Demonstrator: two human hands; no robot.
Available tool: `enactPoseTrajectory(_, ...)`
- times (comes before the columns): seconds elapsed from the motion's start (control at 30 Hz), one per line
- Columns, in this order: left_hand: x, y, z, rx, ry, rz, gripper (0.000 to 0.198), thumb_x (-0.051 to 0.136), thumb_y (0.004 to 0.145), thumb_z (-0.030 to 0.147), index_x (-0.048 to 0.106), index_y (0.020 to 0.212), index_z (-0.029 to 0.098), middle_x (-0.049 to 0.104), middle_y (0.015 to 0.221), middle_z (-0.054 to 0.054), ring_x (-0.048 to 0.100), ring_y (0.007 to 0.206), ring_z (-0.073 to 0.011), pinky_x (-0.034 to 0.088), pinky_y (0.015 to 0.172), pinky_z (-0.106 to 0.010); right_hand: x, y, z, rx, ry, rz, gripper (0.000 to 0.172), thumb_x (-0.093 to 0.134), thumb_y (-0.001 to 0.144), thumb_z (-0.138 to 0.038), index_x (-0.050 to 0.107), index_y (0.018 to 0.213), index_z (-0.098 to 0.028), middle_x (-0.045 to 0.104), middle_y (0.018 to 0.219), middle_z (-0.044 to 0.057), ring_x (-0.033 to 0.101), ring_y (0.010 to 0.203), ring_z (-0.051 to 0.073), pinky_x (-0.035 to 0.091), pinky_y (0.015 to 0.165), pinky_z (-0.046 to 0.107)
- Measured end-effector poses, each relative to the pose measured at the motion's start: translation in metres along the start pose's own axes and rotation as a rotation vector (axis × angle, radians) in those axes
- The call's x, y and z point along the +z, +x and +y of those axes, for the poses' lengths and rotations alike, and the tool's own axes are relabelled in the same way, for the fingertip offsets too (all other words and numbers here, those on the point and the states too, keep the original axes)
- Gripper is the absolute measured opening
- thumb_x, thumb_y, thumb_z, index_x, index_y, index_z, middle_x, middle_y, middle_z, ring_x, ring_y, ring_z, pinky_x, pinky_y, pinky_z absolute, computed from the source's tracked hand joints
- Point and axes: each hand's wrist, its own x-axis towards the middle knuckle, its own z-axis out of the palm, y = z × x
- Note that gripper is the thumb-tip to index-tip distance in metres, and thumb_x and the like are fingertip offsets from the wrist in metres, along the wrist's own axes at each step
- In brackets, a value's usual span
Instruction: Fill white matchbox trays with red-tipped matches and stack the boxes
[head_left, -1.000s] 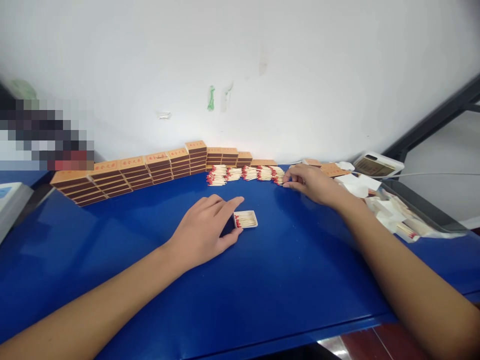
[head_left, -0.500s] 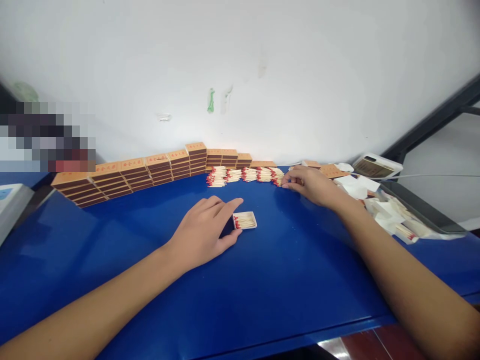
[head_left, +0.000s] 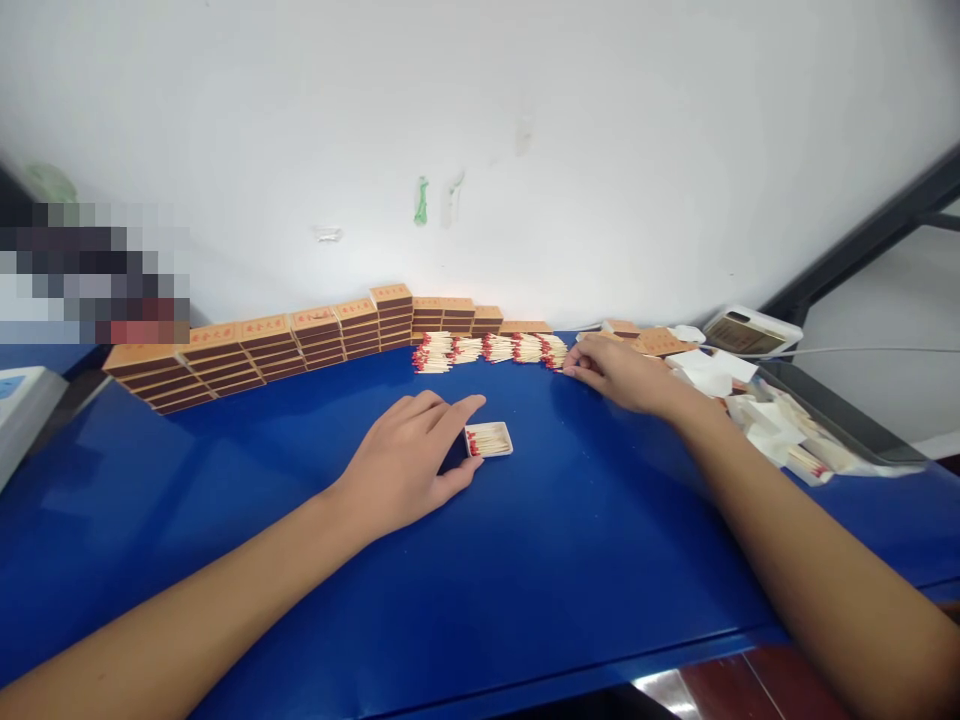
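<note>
A small white matchbox tray lies on the blue table, with red-headed matches inside. My left hand rests at its left end, thumb and index finger on either side of the tray, and its other fingers are curled. Farther back, red-tipped matches lie in a row of bunches. My right hand is at the right end of this row, its thumb and fingertips pinched on matches there. The fingers partly hide what they grip.
Stacked matchboxes line the wall side, with lower stacks behind the matches. At right are white paper scraps, a dark tray, a phone-like object and a thin cable. A pale device stands at the left edge.
Almost nothing differs. Both hands hold their places, and the whole view has shifted very slightly.
</note>
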Motion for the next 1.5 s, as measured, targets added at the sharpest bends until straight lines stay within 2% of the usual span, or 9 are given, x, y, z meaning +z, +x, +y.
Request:
enactPoseTrajectory(0.13, 0.0, 0.0, 0.0, 0.001, 0.0, 0.004, 0.054, 0.065, 0.102, 0.032, 0.046, 0.15, 0.019, 0.077, 0.106, -0.007, 0.069, 0.102, -0.027, 0.057, 0.088, -0.044, -0.004, -0.005, -0.03, -0.035, 0.069, 0.016, 0.023, 0.053, 0.101, -0.039, 0.063, 0.088, -0.022, 0.066, 0.083, 0.007, 0.057, 0.072, 0.022, 0.044, 0.066, 0.035)
enactPoseTrajectory(0.27, 0.0, 0.0, 0.001, -0.01, 0.013, 0.017, 0.054, 0.068, 0.1, 0.031, 0.047, 0.149, 0.018, 0.077, 0.105, -0.007, 0.069, 0.102, -0.0275, 0.057, 0.089, -0.045, -0.005, -0.016, -0.088, -0.128, 0.246, 0.028, 0.022, 0.054, 0.105, -0.041, 0.065, 0.097, -0.023, 0.067, 0.09, 0.007, 0.059, 0.074, 0.021, 0.046, 0.067, 0.034)
enactPoseTrajectory(0.37, 0.0, 0.001, 0.001, -0.023, 0.012, 0.017, 0.056, 0.069, 0.099, 0.032, 0.048, 0.15, 0.019, 0.077, 0.105, -0.006, 0.069, 0.102, -0.0278, 0.057, 0.089, -0.045, 0.003, -0.025, -0.125, -0.24, 0.247, -0.036, 0.013, 0.054, 0.106, -0.031, 0.063, 0.102, -0.024, 0.067, 0.099, 0.007, 0.061, 0.081, 0.02, 0.048, 0.071, 0.034)
enactPoseTrajectory(0.47, 0.0, 0.001, 0.0, -0.025, 0.003, 0.016, 0.058, 0.068, 0.099, 0.032, 0.046, 0.151, 0.02, 0.077, 0.108, -0.007, 0.069, 0.102, -0.0276, 0.057, 0.09, -0.044, 0.013, -0.03, -0.143, -0.328, 0.161, -0.07, 0.011, 0.052, 0.107, -0.025, 0.061, 0.103, -0.023, 0.065, 0.105, 0.008, 0.062, 0.086, 0.021, 0.05, 0.075, 0.036)
enactPoseTrajectory(0.6, 0.001, 0.0, 0.0, -0.018, 0.005, 0.022, 0.057, 0.069, 0.099, 0.031, 0.046, 0.151, 0.021, 0.077, 0.109, -0.006, 0.07, 0.102, -0.0275, 0.057, 0.089, -0.044, 0.02, -0.031, -0.149, -0.357, 0.145, -0.071, 0.014, 0.052, 0.108, -0.028, 0.062, 0.1, -0.022, 0.063, 0.103, 0.009, 0.063, 0.087, 0.022, 0.051, 0.075, 0.037)
enactPoseTrajectory(0.77, 0.0, 0.0, 0.001, -0.021, 0.014, 0.011, 0.058, 0.07, 0.099, 0.031, 0.047, 0.15, 0.018, 0.077, 0.107, -0.007, 0.069, 0.103, -0.0282, 0.057, 0.089, -0.045, 0.014, -0.023, -0.127, -0.259, 0.323, -0.066, 0.014, 0.058, 0.105, -0.031, 0.067, 0.1, -0.023, 0.067, 0.096, 0.006, 0.063, 0.08, 0.019, 0.049, 0.071, 0.033)
enactPoseTrajectory(0.93, 0.0, 0.001, 0.001, -0.013, 0.01, 0.011, 0.056, 0.067, 0.1, 0.031, 0.045, 0.15, 0.019, 0.077, 0.105, -0.006, 0.069, 0.102, -0.0272, 0.057, 0.089, -0.045, 0.001, -0.007, -0.054, -0.054, 0.045, 0.19, 0.014, 0.06, 0.097, -0.029, 0.071, 0.094, -0.021, 0.068, 0.092, 0.01, 0.062, 0.08, 0.024, 0.047, 0.074, 0.038)
enactPoseTrajectory(1.07, 0.0, 0.0, 0.001, -0.007, 0.014, 0.011, 0.056, 0.066, 0.101, 0.031, 0.044, 0.151, 0.018, 0.077, 0.106, -0.006, 0.068, 0.101, -0.027, 0.057, 0.088, -0.044, -0.003, -0.002, -0.012, -0.031, -0.051, 0.156, 0.019, 0.062, 0.096, -0.037, 0.072, 0.094, -0.022, 0.066, 0.088, 0.01, 0.061, 0.082, 0.027, 0.048, 0.077, 0.04)
enactPoseTrajectory(1.5, 0.0, 0.0, 0.0, -0.002, 0.01, 0.013, 0.058, 0.069, 0.1, 0.031, 0.046, 0.151, 0.016, 0.077, 0.105, -0.006, 0.068, 0.101, -0.0266, 0.056, 0.089, -0.043, 0.001, -0.002, -0.005, -0.042, -0.05, 0.101, 0.016, 0.059, 0.097, -0.033, 0.07, 0.093, -0.022, 0.064, 0.092, 0.01, 0.062, 0.083, 0.027, 0.047, 0.076, 0.039)
